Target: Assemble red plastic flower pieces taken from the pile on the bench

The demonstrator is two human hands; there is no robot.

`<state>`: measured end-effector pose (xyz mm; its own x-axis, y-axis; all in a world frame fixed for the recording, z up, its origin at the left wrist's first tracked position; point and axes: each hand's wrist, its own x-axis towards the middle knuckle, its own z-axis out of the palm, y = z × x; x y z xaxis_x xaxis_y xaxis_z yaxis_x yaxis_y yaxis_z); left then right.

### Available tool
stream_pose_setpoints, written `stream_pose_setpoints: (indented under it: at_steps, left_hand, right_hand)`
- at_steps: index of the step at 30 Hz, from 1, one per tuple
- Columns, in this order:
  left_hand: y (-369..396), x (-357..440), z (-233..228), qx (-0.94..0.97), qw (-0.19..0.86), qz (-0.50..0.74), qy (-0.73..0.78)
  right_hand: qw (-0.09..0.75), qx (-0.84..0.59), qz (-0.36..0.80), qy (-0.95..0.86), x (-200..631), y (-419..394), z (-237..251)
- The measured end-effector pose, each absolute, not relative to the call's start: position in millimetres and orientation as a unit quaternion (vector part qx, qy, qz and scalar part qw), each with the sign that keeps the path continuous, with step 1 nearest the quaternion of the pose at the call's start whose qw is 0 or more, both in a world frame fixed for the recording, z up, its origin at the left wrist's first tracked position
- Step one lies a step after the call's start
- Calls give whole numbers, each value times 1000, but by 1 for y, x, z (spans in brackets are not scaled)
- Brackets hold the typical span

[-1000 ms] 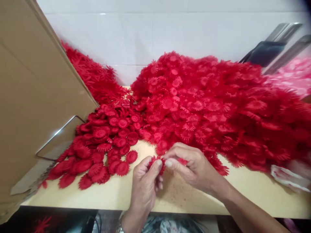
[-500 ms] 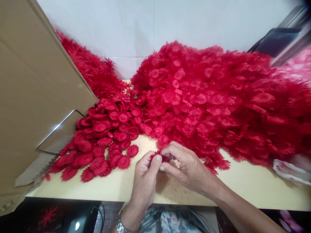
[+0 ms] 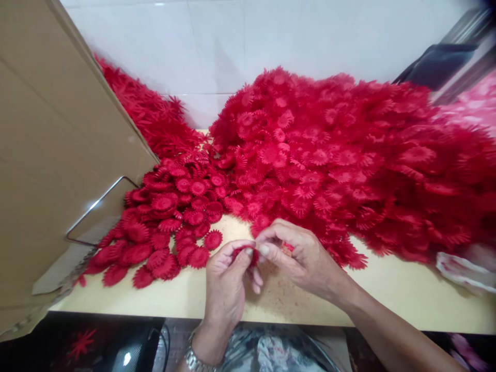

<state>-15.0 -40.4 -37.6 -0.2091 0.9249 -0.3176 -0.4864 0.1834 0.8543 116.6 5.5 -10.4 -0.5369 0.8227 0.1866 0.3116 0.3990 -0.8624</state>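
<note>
From my remote seat, I see a small red fringed flower (image 3: 254, 258) held above the near edge of the tabletop (image 3: 387, 297), between the two hands. The left hand (image 3: 234, 274) pinches it between thumb and fingers; the right hand (image 3: 296, 258) has thumb and forefinger drawn close together at the flower's right edge, though I cannot tell whether they grip it. The flower thus lies just left of the right fingertips and is partly covered by the left thumb, so the left hand is the nearer. It is roundish and tilted, and I cannot make out any long axis. Beyond it to the right, a large heap of red fringed flowers (image 3: 329, 160) spreads toward the white wall (image 3: 310, 41); to the left lies a smaller heap of cupped red flowers (image 3: 163, 206), its loose pieces just beside the left hand. A pile of star-shaped red pieces (image 3: 143, 113) sits at the far left, behind a cardboard panel (image 3: 70, 134). The tabletop shows pale, with reddish specks beneath the hands.
</note>
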Motion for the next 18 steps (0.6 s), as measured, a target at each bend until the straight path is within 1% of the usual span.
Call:
stream_pose_setpoints:
  at_steps: [11, 18]
  left_hand:
    - [-41, -13, -42, 221, 585, 569, 534]
    - [-40, -12, -35, 219, 578, 554, 557]
  right_hand:
    - [307, -367, 391, -786, 120, -1, -20]
    - [336, -395, 358, -776, 140, -11, -15]
